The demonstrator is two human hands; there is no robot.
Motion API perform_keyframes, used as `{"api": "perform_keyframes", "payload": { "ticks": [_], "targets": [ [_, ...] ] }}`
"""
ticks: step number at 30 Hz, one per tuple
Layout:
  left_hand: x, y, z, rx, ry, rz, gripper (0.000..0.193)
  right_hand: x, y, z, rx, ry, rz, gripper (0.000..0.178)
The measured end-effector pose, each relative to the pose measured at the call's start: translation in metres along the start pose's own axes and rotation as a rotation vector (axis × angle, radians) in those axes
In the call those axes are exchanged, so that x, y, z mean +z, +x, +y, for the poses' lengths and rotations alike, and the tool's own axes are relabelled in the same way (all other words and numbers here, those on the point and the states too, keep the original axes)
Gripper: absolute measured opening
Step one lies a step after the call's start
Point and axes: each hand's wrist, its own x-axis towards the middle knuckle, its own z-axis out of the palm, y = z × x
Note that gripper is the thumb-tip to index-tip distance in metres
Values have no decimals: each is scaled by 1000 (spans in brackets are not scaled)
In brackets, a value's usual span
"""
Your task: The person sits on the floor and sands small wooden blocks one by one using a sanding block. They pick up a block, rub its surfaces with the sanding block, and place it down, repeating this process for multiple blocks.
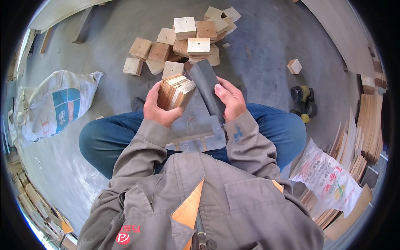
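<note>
My left hand (157, 107) is closed round a layered plywood block (176, 91), its rough, splintered edges facing up. In my right hand (232, 101) is a long dark grey slab (207, 85) that looks like a sanding block, gripped at its right side with the thumb on top. The slab's upper end sits close beside the plywood block; I cannot tell whether they touch. Both are held over the floor between my bent knees. Just beyond my hands lies a heap of similar square wooden blocks (166, 36), several with a small hole in the face.
One loose block (294, 66) lies to the right, above a yellow-and-black power tool (306, 100). A white woven sack (62, 104) is at the left, another printed sack (329, 179) at the lower right. Stacked boards (370, 125) line the right edge, with more wood strips (37, 200) lower left.
</note>
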Motion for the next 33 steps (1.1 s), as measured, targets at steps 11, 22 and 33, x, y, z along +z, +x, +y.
{"api": "perform_keyframes", "payload": {
  "ticks": [11, 22, 33],
  "targets": [
    [-3, 5, -6, -207, -265, 18, 95, 1, 4, 1, -142, 42, 225, 46],
    [-4, 6, -21, -247, -122, 32, 87, 20, 3, 23, -192, -211, 56, 44],
    [-2, 7, -15, -273, -106, 35, 83, 28, -5, 18, -189, -216, 49, 43]
  ]
}}
